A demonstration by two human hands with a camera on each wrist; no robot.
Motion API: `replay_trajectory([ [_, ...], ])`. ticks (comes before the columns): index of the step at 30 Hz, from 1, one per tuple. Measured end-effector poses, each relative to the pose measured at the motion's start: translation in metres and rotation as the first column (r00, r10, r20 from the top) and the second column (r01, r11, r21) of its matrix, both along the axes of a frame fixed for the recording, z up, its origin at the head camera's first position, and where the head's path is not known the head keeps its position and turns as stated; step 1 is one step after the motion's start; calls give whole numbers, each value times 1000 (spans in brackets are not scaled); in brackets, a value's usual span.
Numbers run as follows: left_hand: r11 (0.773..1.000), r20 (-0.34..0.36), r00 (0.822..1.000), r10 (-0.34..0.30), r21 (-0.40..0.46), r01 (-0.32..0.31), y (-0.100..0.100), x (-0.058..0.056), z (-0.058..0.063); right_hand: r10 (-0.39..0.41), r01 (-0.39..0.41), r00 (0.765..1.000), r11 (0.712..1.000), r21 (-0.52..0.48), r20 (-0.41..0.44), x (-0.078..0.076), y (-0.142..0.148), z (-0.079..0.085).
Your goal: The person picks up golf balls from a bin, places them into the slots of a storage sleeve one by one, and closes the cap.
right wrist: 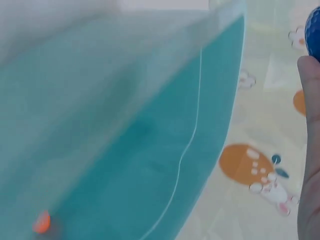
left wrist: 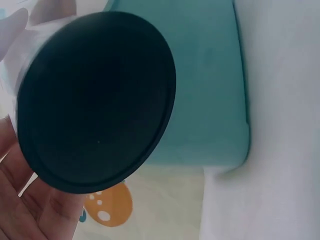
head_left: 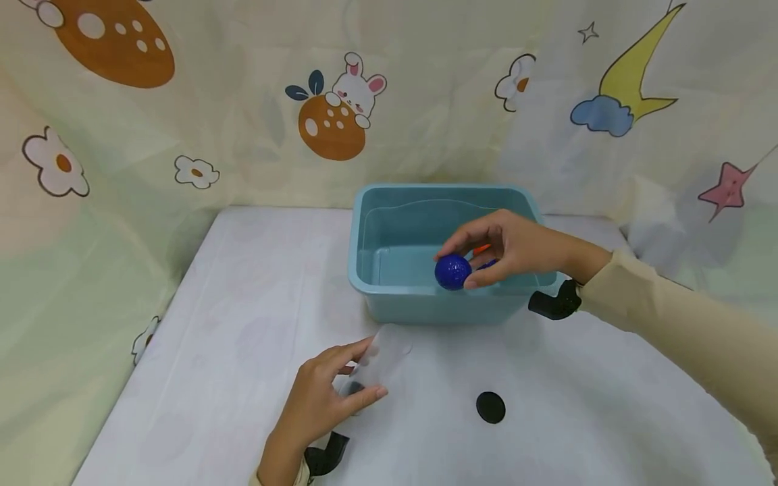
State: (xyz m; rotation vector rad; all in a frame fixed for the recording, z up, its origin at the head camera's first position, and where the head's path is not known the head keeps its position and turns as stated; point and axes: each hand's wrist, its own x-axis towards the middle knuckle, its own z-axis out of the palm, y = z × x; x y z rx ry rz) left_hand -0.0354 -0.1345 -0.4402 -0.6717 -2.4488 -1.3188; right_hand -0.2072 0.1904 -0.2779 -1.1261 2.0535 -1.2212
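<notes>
Right hand [head_left: 516, 248] — pinches blue ball [head_left: 452, 272] near teal bin [head_left: 425, 308] | left hand [head_left: 319, 395] — grips clear, perhaps cylindrical container [head_left: 387, 356]

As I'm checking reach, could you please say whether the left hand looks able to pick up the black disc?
Probably not while the left hand holds the clear container, though nothing visible blocks its way to the black disc.

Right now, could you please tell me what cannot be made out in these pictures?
Orange thing in teal bin: head view, mostly hidden by the right hand; right wrist view, blurred.
Second blue thing: head view, mostly behind the same hand.
Blue ball: right wrist view, cut off by the right edge.
Clear container: left wrist view, mostly behind its black end.
</notes>
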Motion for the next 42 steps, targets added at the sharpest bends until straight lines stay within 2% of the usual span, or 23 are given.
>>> replay_trajectory([
  [7,1000,-28,999,-21,-16,20,3,-4,5,67,-66,998,995,-74,10,23,-6,-10],
  [13,999,-56,998,-33,-26,32,6,-5,9,57,-52,997,994,-97,47,36,-13,-23],
  [20,998,-59,997,-54,-31,52,10,-5,13,63,-52,995,990,-128,83,48,-20,-43],
  [27,997,-49,996,-68,-35,67,13,-4,18,89,-74,992,986,-151,94,53,-26,-53],
  [42,996,-38,996,-83,-46,81,16,-4,19,106,-92,991,983,-157,86,54,-25,-55],
])
